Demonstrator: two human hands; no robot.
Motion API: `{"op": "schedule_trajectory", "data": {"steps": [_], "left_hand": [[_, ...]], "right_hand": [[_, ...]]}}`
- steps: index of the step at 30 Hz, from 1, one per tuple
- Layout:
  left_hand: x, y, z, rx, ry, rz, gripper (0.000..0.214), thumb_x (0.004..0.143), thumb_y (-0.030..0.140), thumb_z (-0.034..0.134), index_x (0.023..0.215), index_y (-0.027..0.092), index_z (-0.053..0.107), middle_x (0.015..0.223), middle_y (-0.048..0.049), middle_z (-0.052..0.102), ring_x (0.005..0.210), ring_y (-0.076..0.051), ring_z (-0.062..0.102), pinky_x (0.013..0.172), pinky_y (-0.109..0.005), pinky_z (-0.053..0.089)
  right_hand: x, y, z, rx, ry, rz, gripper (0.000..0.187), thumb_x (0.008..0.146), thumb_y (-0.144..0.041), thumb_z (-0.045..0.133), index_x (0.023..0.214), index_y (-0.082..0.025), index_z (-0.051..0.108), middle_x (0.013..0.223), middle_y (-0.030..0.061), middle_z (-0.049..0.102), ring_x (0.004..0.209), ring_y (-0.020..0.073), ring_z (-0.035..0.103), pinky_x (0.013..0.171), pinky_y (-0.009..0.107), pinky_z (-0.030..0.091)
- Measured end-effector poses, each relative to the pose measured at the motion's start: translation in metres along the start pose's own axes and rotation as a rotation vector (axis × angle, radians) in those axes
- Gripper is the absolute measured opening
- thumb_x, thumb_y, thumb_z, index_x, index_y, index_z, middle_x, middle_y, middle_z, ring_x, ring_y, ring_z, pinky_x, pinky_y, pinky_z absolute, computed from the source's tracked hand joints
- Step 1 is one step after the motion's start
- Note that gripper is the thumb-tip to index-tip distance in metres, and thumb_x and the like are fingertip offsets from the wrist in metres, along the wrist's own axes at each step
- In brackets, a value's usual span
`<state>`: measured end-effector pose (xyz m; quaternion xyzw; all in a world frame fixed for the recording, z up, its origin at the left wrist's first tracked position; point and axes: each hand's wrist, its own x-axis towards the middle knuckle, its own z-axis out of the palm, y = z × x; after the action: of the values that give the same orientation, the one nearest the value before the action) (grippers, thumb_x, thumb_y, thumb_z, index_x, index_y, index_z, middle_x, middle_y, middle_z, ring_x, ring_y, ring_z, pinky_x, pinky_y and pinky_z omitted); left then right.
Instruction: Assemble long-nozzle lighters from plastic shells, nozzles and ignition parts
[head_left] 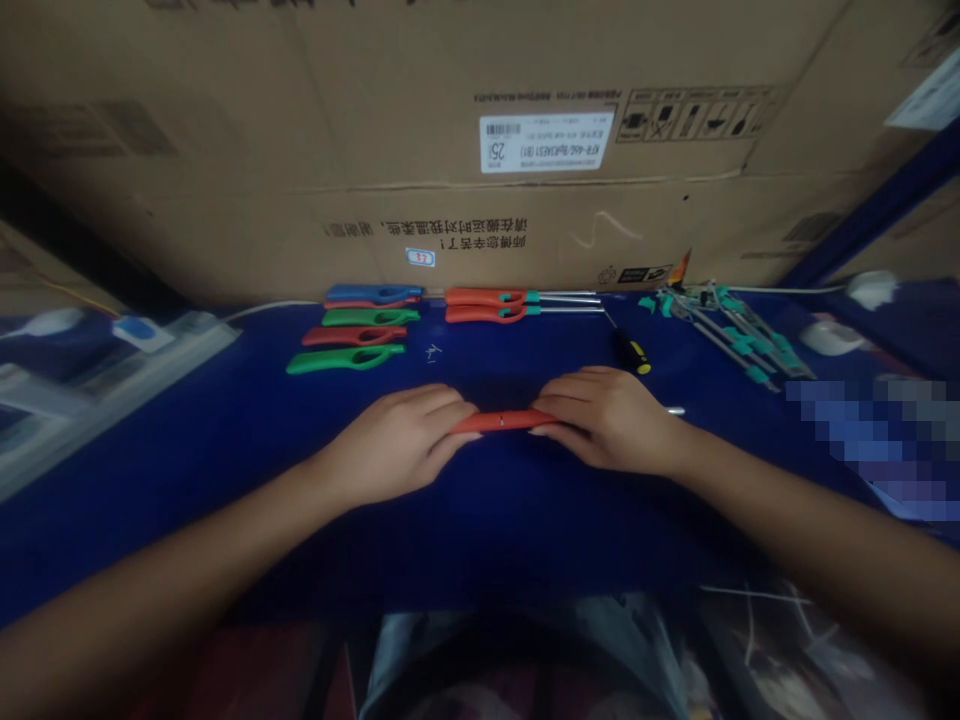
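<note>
Both of my hands grip one red long-nosed lighter (504, 421) that lies across the blue table (495, 500). My left hand (401, 438) is closed over its left end. My right hand (611, 418) is closed over its right part, and the lighter's metal tip (675, 411) pokes out past that hand. Only the red middle of the body shows between the hands.
Behind the hands lie green, red and blue lighter shells (352, 340), two assembled red lighters (517, 304), a black-and-yellow screwdriver (632, 351) and a pile of teal-and-metal inner parts (724, 325). A big cardboard box (480, 150) walls off the back. White devices sit at both sides.
</note>
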<state>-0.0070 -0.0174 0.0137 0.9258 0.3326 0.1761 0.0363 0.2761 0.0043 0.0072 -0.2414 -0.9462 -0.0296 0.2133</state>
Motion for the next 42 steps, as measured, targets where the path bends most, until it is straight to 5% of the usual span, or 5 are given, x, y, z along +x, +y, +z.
{"op": "schedule_trajectory", "data": {"steps": [5,10,16,22,42], "left_hand": [[0.004,0.000,-0.003,-0.069,-0.045,-0.097,0.029,0.103,0.037,0.046,0.120,0.020,0.062,0.107,-0.0051,0.069,0.095,-0.020,0.069,0.083,-0.031,0.054],[0.005,-0.002,0.005,0.006,-0.066,-0.106,0.047,0.098,0.050,0.054,0.135,0.022,0.056,0.119,-0.0067,0.068,0.100,-0.024,0.070,0.084,-0.033,0.056],[0.002,-0.005,0.012,0.107,-0.003,0.070,0.044,0.101,0.051,0.047,0.123,0.018,0.065,0.103,-0.0065,0.076,0.085,-0.024,0.072,0.078,-0.036,0.055],[0.000,-0.001,0.014,0.071,0.024,0.126,0.043,0.104,0.051,0.041,0.101,0.019,0.070,0.084,-0.0032,0.077,0.068,-0.020,0.071,0.066,-0.031,0.051],[0.001,-0.017,0.002,-0.063,-0.059,0.034,0.046,0.103,0.054,0.040,0.104,0.021,0.072,0.088,-0.0036,0.077,0.071,-0.017,0.072,0.062,-0.025,0.050]], "right_hand": [[0.001,-0.001,0.002,0.006,0.054,0.078,0.027,0.102,-0.031,0.051,0.111,-0.014,0.070,0.093,0.0083,0.075,0.082,0.0202,0.070,0.074,0.032,0.049],[0.002,-0.004,0.004,0.033,-0.051,0.186,0.029,0.103,-0.030,0.045,0.107,-0.014,0.070,0.089,0.0082,0.075,0.077,0.0204,0.069,0.069,0.031,0.048],[0.006,-0.002,-0.003,0.195,-0.156,0.025,0.036,0.105,-0.035,0.042,0.120,-0.014,0.067,0.104,0.0101,0.073,0.092,0.0191,0.068,0.083,0.032,0.050],[0.005,-0.010,-0.003,0.140,-0.087,-0.114,0.044,0.101,-0.045,0.051,0.121,-0.009,0.066,0.101,0.0114,0.073,0.089,0.0202,0.069,0.076,0.031,0.051],[-0.004,0.006,-0.017,0.002,-0.137,-0.008,0.030,0.104,-0.032,0.046,0.101,-0.013,0.070,0.087,0.0082,0.072,0.078,0.0185,0.064,0.070,0.030,0.044]]}}
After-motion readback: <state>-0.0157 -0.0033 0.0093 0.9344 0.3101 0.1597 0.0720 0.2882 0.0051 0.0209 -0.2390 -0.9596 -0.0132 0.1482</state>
